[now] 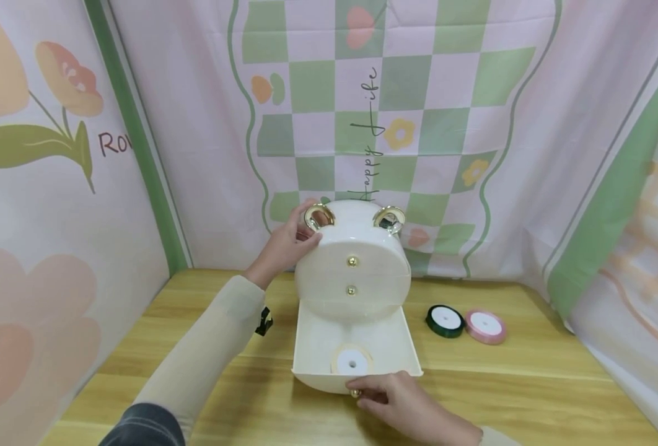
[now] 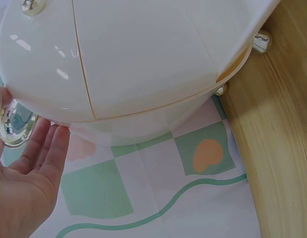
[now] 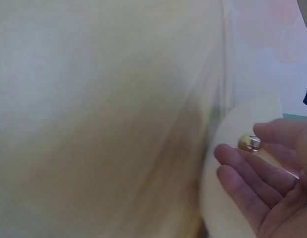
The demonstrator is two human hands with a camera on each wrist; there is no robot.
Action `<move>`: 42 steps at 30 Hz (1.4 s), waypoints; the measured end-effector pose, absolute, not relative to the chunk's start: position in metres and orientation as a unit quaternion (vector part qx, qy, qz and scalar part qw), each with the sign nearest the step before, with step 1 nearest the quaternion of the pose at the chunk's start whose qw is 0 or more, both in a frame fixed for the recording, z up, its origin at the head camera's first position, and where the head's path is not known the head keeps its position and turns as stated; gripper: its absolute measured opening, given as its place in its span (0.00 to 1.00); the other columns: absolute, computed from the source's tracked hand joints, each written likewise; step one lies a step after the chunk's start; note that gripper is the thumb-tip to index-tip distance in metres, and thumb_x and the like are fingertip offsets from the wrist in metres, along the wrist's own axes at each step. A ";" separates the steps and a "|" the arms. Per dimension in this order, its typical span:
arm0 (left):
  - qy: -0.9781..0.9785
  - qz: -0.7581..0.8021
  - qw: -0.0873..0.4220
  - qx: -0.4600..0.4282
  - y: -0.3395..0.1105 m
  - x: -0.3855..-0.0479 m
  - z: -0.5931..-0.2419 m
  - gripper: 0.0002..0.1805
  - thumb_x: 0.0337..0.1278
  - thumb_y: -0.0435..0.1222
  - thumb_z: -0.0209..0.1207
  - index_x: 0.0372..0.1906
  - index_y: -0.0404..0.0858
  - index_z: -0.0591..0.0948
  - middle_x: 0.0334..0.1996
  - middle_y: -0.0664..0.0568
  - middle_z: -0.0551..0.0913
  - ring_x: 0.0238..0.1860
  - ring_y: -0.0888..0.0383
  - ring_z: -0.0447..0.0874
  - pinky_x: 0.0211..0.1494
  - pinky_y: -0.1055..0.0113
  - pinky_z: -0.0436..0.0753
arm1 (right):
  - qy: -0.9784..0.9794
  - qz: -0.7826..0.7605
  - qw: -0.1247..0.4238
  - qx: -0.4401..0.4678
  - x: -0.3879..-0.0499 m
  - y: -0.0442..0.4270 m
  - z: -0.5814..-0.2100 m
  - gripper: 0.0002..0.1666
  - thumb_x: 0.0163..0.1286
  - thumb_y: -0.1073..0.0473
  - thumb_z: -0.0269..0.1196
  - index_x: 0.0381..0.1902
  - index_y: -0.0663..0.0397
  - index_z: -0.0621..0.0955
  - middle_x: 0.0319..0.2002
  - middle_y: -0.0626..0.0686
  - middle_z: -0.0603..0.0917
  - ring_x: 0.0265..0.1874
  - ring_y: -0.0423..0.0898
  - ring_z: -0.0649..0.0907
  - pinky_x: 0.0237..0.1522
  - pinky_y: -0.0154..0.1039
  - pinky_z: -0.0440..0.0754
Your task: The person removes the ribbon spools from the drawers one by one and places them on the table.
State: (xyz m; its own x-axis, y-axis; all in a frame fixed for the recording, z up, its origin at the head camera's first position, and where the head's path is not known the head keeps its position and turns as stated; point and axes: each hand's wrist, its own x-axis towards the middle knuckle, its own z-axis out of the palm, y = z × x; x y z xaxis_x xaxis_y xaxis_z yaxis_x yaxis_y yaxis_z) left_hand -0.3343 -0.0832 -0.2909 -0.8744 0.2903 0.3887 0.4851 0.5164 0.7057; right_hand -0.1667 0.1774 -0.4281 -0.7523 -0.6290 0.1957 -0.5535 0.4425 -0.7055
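Observation:
A glossy white storage box [image 1: 354,272] with gold ring ears and gold knobs stands upright on the table. My left hand [image 1: 292,241] holds it by the left gold ear [image 2: 17,124], the thumb on one side and the fingers on the other. The box's lowest drawer [image 1: 362,334] is pulled out toward me. Inside, against the drawer's front, lies a cream ribbon spool [image 1: 352,360] with a white centre. At the drawer front, my right hand [image 1: 404,399] pinches the small gold knob [image 3: 249,143] between thumb and forefinger; its other fingers are bent below.
On the wooden table [image 1: 530,390], a dark green ribbon spool [image 1: 445,320] and a pink ribbon spool [image 1: 486,326] lie right of the box. A small black object [image 1: 264,321] is partly hidden by the left sleeve. A patterned curtain [image 1: 357,124] hangs close behind the box.

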 end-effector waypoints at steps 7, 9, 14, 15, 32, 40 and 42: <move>-0.862 -0.438 0.112 -0.228 -0.083 -0.335 -0.291 0.40 0.70 0.41 0.60 0.79 0.61 0.53 0.42 0.48 0.82 0.44 0.53 0.83 0.51 0.59 0.83 | 0.849 -0.363 -0.004 -0.385 -0.168 0.183 -0.404 0.08 0.66 0.64 0.69 0.43 0.52 0.89 0.32 0.41 0.89 0.29 0.30 0.83 0.29 0.28 0.82; -0.862 -0.439 0.112 -0.227 -0.083 -0.335 -0.291 0.40 0.70 0.41 0.60 0.79 0.61 0.53 0.42 0.48 0.82 0.44 0.53 0.83 0.51 0.59 0.83 | 0.855 -0.355 -0.006 -0.379 -0.169 0.184 -0.396 0.07 0.66 0.63 0.69 0.41 0.51 0.88 0.30 0.39 0.87 0.27 0.29 0.83 0.28 0.29 0.81; -0.860 -0.444 0.111 -0.227 -0.083 -0.334 -0.291 0.40 0.70 0.41 0.60 0.79 0.61 0.53 0.42 0.48 0.82 0.44 0.53 0.82 0.51 0.59 0.83 | 0.870 -0.328 0.001 -0.367 -0.177 0.190 -0.378 0.06 0.67 0.59 0.69 0.41 0.46 0.88 0.28 0.35 0.85 0.27 0.30 0.81 0.28 0.31 0.81; -0.859 -0.445 0.111 -0.227 -0.083 -0.334 -0.291 0.40 0.70 0.41 0.60 0.79 0.61 0.53 0.42 0.48 0.82 0.44 0.53 0.82 0.51 0.59 0.83 | 0.873 -0.323 0.004 -0.366 -0.179 0.192 -0.375 0.06 0.67 0.58 0.69 0.42 0.46 0.88 0.28 0.35 0.85 0.27 0.30 0.81 0.28 0.31 0.81; -0.861 -0.443 0.109 -0.223 -0.083 -0.334 -0.290 0.41 0.70 0.41 0.61 0.79 0.61 0.53 0.43 0.47 0.82 0.45 0.52 0.82 0.51 0.59 0.83 | 0.862 -0.180 0.035 -0.473 -0.235 0.196 -0.360 0.20 0.64 0.56 0.72 0.54 0.51 0.85 0.50 0.45 0.85 0.52 0.42 0.82 0.55 0.43 0.80; -0.861 -0.444 0.108 -0.222 -0.083 -0.335 -0.290 0.41 0.69 0.41 0.61 0.79 0.61 0.53 0.43 0.47 0.82 0.46 0.52 0.82 0.51 0.59 0.83 | 0.860 -0.135 0.089 -0.484 -0.253 0.189 -0.370 0.33 0.59 0.57 0.74 0.62 0.55 0.80 0.59 0.52 0.80 0.60 0.48 0.78 0.63 0.44 0.75; -0.861 -0.444 0.107 -0.221 -0.083 -0.335 -0.290 0.41 0.69 0.41 0.61 0.79 0.61 0.53 0.43 0.47 0.82 0.46 0.52 0.82 0.51 0.59 0.83 | 0.864 -0.121 0.098 -0.479 -0.255 0.187 -0.373 0.35 0.58 0.58 0.74 0.64 0.55 0.79 0.62 0.54 0.79 0.62 0.50 0.76 0.65 0.45 0.73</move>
State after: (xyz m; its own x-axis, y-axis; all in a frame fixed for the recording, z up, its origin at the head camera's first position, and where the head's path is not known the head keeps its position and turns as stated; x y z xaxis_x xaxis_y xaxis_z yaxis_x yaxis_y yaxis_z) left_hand -0.3350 -0.0829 -0.2900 -0.8790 0.2862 0.3815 0.4767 0.5068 0.7183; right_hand -0.2551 0.1869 -0.3727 -0.5212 -0.8518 -0.0527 -0.8042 0.5109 -0.3038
